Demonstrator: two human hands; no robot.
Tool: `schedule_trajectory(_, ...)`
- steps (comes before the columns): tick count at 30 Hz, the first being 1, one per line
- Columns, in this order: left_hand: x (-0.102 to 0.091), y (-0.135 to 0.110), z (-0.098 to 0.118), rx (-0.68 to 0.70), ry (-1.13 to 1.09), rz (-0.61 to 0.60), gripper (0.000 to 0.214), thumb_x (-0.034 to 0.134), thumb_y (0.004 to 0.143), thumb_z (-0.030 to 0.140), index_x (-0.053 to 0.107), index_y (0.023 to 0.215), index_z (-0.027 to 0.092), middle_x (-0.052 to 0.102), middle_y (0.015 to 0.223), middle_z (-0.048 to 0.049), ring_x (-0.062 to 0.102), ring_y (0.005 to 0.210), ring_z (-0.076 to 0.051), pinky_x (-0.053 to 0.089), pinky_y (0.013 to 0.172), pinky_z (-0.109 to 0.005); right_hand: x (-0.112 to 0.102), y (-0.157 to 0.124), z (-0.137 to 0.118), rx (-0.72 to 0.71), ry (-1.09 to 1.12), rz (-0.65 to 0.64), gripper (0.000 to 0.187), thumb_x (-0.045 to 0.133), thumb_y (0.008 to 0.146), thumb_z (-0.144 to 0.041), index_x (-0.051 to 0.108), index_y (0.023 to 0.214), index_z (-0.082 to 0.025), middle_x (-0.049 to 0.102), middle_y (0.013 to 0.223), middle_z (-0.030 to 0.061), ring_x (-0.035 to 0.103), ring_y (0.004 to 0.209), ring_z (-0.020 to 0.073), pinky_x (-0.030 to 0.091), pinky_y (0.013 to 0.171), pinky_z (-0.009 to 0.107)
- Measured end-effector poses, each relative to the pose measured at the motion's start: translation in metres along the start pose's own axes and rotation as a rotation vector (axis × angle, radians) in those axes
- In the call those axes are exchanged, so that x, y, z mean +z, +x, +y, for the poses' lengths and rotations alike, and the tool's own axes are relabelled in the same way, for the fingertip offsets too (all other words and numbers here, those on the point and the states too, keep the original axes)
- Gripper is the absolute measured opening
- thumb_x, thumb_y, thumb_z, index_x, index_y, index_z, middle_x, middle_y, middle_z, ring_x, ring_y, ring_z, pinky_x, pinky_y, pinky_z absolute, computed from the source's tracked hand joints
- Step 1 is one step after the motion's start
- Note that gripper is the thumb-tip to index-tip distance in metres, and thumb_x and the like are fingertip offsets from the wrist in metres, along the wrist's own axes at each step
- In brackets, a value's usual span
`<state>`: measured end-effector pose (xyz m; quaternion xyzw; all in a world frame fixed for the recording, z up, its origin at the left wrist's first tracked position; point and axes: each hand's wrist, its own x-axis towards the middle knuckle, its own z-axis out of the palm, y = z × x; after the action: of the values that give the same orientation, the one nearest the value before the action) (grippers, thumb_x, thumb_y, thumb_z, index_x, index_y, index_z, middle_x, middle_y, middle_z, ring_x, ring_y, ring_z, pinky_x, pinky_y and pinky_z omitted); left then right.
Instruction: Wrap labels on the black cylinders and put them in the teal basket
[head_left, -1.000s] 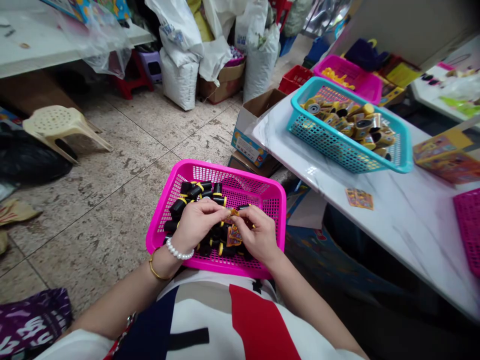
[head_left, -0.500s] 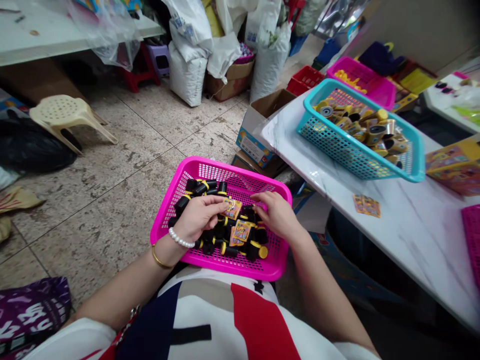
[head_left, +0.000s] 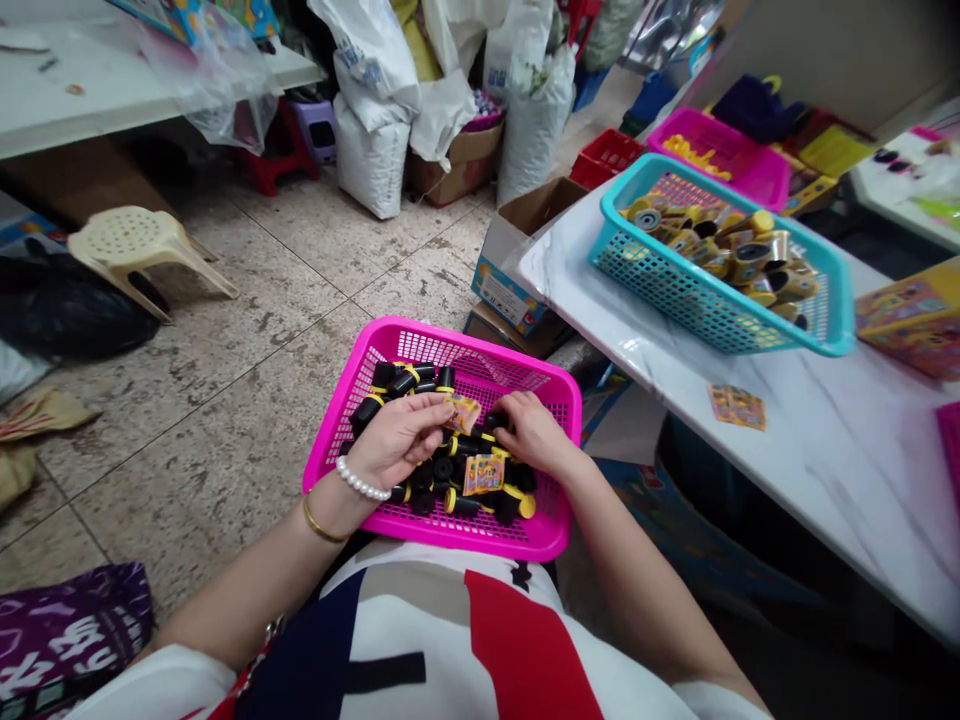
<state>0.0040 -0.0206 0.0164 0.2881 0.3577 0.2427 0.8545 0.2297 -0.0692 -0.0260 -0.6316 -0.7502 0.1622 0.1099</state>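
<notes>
Pink plastic basket (head_left: 450,532) on the lap, heaped with black-and-yellow capsules (head_left: 442,468), and compared to a sec ago the right hand (head_left: 531,433) has moved in closer, fingers curled onto the capsules (can't tell if gripping one), while the left hand (head_left: 394,440) pinches a small printed packet (head_left: 463,412) above the pile.

Pink basket (head_left: 450,535) inspected: the left hand (head_left: 394,440) and right hand (head_left: 532,432) cover part of the black cylinders (head_left: 401,382), so the count cannot be confirmed. The printed packet (head_left: 463,412) at the left fingertips is partly hidden, its print too small to read. Far right of the basket, a second pink basket (head_left: 951,450) is cut off by the frame edge.
</notes>
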Motion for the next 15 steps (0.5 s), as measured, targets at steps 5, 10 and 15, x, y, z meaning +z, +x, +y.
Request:
schedule_trajectory(5, 0.0, 0.002, 0.001, -0.012, -0.014, 0.037, 0.016, 0.072, 0.074, 0.026, 0.065, 0.078, 0.012, 0.064, 0.07, -0.0017, 0.039, 0.038, 0.001, 0.014, 0.031, -0.011, -0.022, -0.013, -0.015, 0.201, 0.678, 0.223, 0.026, 0.061, 0.08, -0.028, 0.061, 0.105, -0.019, 0.064, 0.095, 0.0057, 0.061, 0.075, 0.0174, 0.052, 0.07, 0.034)
schedule_trajectory(10, 0.0, 0.005, -0.002, -0.03, -0.046, 0.065, 0.02, 0.075, 0.07, 0.024, 0.064, 0.081, 0.012, 0.062, 0.067, -0.0005, 0.04, 0.038, 0.0, 0.014, 0.03, -0.011, -0.043, -0.024, -0.044, 0.203, 1.06, 0.162, 0.031, 0.065, 0.081, -0.033, 0.065, 0.11, -0.023, 0.064, 0.096, 0.0039, 0.062, 0.07, 0.015, 0.054, 0.065, 0.032)
schedule_trajectory(15, 0.002, 0.005, -0.007, -0.04, -0.14, 0.016, 0.022, 0.077, 0.067, 0.022, 0.062, 0.078, 0.011, 0.057, 0.065, 0.002, 0.036, 0.038, 0.002, 0.014, 0.03, -0.01, -0.045, -0.02, -0.055, 0.111, 0.918, 0.188, 0.028, 0.068, 0.079, -0.028, 0.07, 0.106, -0.024, 0.063, 0.095, 0.0044, 0.059, 0.09, 0.0184, 0.05, 0.078, 0.033)
